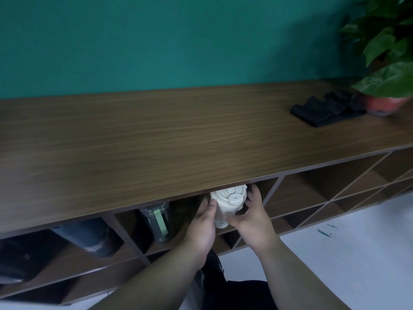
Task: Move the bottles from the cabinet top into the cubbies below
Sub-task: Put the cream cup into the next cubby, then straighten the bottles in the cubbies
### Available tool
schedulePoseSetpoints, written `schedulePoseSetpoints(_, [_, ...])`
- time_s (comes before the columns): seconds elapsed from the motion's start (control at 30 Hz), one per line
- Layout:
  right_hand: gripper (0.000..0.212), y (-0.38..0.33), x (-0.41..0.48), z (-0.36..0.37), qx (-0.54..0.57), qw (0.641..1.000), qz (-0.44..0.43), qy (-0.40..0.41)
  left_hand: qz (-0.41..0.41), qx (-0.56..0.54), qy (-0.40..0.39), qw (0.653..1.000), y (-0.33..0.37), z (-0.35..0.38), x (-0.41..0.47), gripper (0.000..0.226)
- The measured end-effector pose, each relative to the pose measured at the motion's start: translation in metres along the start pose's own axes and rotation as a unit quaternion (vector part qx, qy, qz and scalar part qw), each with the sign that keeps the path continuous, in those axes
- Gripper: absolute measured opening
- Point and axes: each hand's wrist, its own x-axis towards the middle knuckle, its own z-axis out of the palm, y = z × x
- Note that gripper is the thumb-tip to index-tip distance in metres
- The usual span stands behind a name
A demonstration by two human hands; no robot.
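A cream-white bottle (228,201) with a flip lid sits at the mouth of a top-row cubby, just under the front edge of the wooden cabinet top (156,139). My left hand (204,222) grips its left side and my right hand (252,217) wraps its right side. A clear bottle with a pale green strap (157,220) stands in the cubby to the left. Further left, a dark grey bottle (87,238) lies in another cubby. No bottle stands on the cabinet top in view.
A folded black cloth (321,110) and a potted plant in a red pot (388,63) stand at the right end of the top. Open diamond-shaped cubbies (324,186) run to the right. A dark object (13,265) fills the far-left cubby. White floor (335,242) lies below.
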Motion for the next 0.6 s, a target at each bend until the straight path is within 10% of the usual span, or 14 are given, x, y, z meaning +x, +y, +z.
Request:
schedulePoseSetpoints(0.1, [0.042, -0.001, -0.018, 0.0, -0.155, 0.977, 0.102, -0.104, -0.043, -0.029, 0.006, 0.999, -0.017, -0.016, -0.012, 0.075])
schedulePoseSetpoints(0.3, [0.013, -0.011, -0.037, 0.019, -0.261, 0.92, 0.086, -0.279, -0.099, -0.057, 0.026, 0.993, -0.054, -0.072, -0.047, 0.032])
schedulePoseSetpoints(0.6, [0.089, -0.043, -0.031, 0.083, -0.085, 0.973, -0.073, -0.204, -0.018, -0.09, 0.097, 0.991, -0.022, -0.113, -0.062, 0.064])
